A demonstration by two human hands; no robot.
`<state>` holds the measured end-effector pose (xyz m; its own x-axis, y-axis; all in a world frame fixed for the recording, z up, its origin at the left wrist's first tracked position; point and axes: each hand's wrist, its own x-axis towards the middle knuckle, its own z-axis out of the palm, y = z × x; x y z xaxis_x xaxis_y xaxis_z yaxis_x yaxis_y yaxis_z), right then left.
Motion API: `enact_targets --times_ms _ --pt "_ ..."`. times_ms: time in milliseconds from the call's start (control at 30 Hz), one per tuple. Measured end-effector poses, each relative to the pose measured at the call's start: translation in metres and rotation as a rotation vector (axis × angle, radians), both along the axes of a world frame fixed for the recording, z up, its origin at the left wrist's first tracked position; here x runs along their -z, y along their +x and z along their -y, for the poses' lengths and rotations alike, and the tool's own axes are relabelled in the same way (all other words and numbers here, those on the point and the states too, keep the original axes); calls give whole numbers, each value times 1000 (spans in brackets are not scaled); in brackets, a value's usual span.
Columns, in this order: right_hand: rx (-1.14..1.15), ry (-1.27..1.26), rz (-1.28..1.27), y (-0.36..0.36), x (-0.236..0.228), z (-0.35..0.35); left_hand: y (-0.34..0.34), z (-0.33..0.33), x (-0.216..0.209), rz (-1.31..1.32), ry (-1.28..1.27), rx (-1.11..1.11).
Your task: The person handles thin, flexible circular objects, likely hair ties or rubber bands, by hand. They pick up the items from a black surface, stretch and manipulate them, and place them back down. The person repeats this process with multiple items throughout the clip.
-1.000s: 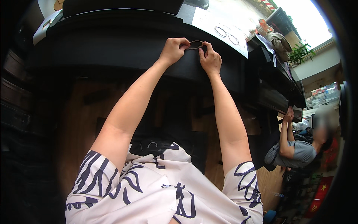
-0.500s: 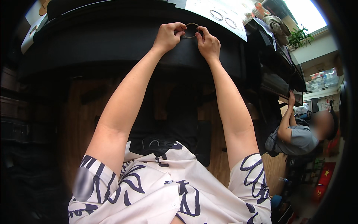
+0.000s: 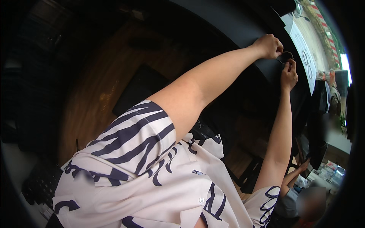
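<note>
A thin, dull-coloured ring (image 3: 288, 52), shaped like a bangle, is held up between my two hands over the black tabletop. My left hand (image 3: 268, 46) pinches its left side with fingers curled in. Lower on the opposite side, my right hand (image 3: 289, 77) grips it between thumb and fingertips. The fingers cover parts of the ring, so its full outline is hidden. Just beyond the hands lies a white sheet (image 3: 300, 42) with two ring shapes on it.
The black table (image 3: 243, 22) curves along the upper right. A window beyond shows a red-and-white striped barrier (image 3: 330, 36). At the lower right a co-worker's arm (image 3: 295, 175) reaches toward another dark desk. A wooden floor (image 3: 91, 95) shows at left.
The whole view has turned, so my hands, the ring and the sheet now appear farther right and tilted. Both hands still hold the ring.
</note>
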<state>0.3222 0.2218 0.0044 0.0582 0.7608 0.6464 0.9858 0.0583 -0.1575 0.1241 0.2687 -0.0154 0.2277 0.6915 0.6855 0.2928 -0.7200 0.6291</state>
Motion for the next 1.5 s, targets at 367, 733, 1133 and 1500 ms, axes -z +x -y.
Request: enact_targets --times_ms 367,733,1133,1500 --pt "-30 26 -61 -1 -2 -4 0 2 -5 5 -90 -27" --pt "-216 157 -48 -8 -4 -4 -4 -12 -1 92 29 -29" --pt "-170 172 -72 -13 -7 4 -8 0 -10 21 -57 -49" --pt "-377 163 -98 -34 -30 29 -24 27 -37 -123 -13 95"
